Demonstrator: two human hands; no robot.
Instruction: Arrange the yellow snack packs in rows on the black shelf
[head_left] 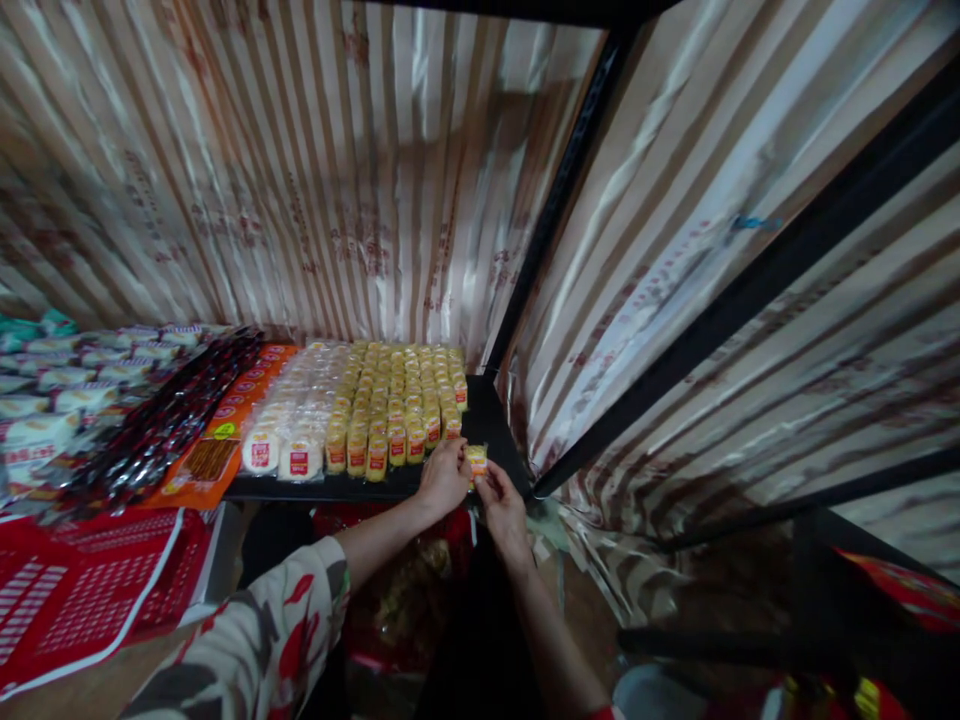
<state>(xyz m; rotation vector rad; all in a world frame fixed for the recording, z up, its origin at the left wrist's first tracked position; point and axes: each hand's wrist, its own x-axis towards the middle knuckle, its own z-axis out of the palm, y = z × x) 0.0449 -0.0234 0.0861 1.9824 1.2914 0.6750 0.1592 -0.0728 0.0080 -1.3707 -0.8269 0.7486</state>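
Between my two hands, over the shelf's front edge, is a small yellow wrapped snack packet (476,460). My left hand (445,474) pinches its left side, fingers closed. At the packet's lower right, the thumb and fingers of my right hand (504,508) grip it. Just left of my hands, rows of matching yellow packets (397,415) with red labels stand on the black shelf (486,412). Farther left are rows of round white packets (298,455) in clear wrap with red labels.
Orange bags (206,460), dark shiny packets (165,420) and white packages (82,395) lie along the shelf's left. A red basket (82,580) sits below. Black frame bars (720,310) cross in front of the striped sheeting (360,180) at right. Under the shelf is a red container (390,655).
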